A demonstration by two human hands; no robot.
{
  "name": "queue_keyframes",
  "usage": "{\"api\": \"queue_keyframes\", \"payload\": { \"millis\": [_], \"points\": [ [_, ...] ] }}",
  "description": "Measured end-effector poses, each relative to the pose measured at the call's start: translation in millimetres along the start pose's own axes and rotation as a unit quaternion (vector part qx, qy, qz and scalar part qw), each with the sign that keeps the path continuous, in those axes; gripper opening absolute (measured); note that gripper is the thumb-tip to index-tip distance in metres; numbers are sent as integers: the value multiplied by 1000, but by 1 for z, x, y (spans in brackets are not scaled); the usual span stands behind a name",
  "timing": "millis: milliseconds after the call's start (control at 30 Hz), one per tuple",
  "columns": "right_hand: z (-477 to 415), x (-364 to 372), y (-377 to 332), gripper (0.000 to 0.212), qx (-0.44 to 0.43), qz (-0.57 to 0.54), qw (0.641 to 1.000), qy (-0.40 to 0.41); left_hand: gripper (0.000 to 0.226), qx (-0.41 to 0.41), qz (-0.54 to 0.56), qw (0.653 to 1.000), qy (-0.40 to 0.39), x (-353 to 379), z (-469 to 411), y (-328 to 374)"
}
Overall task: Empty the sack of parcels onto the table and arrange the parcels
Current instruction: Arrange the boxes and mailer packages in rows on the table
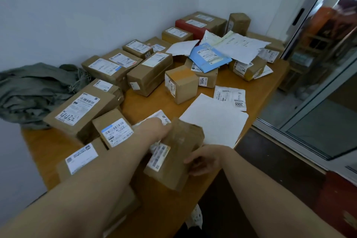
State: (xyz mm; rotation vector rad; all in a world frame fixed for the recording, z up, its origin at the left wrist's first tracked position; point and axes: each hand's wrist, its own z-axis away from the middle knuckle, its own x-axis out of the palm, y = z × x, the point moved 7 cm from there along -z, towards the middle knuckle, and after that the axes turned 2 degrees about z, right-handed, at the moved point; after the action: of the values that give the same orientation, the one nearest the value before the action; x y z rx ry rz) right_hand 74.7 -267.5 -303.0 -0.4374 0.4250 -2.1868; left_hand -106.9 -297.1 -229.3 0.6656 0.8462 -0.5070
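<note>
Brown taped cardboard parcel (173, 152) (label facing left) sits gripped between both hands: left hand (160, 127) over its top, right hand (202, 160) against its side, above the wooden desk (154, 102).

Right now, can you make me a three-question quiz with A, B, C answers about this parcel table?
1. Where is the green sack?
A. at the table's far left end
B. on the floor
C. on the red box

2. What colour is the flat mailer lying on the boxes?
A. pink
B. blue
C. black

3. What is happening to the brown box nearest the camera?
A. lying untouched
B. torn open
C. held by both hands

Answers:
1 A, the sack lies crumpled at the left end of the table, by the wall.
2 B, it is light blue with a white label.
3 C, the left hand and right hand both touch it.
</note>
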Motion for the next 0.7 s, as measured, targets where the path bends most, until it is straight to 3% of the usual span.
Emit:
{"api": "queue_keyframes", "payload": {
  "millis": [167,233,300,367,433,533,700],
  "points": [
    [6,40,29,67,36,25,999,-9,50,21,-57,998,21,4,23,-18],
    [10,42,30,89,32,5,999,36,49,25,-56,997,47,2,30,-27],
    [12,36,28,103,19,4,993,116,42,65,-104,985,121,-7,41,-29],
    [13,26,20,99,-32,41,975,216,39,94,-144,970,172,-13,47,-32],
    [13,21,8,91,-98,87,954,271,42,68,-133,977,154,-12,47,-45],
    [11,27,3,73,-113,101,957,246,46,0,-97,992,86,-1,44,-70],
    [8,38,2,79,-53,145,967,205,48,-16,-81,994,70,3,38,-88]
  ]
}}
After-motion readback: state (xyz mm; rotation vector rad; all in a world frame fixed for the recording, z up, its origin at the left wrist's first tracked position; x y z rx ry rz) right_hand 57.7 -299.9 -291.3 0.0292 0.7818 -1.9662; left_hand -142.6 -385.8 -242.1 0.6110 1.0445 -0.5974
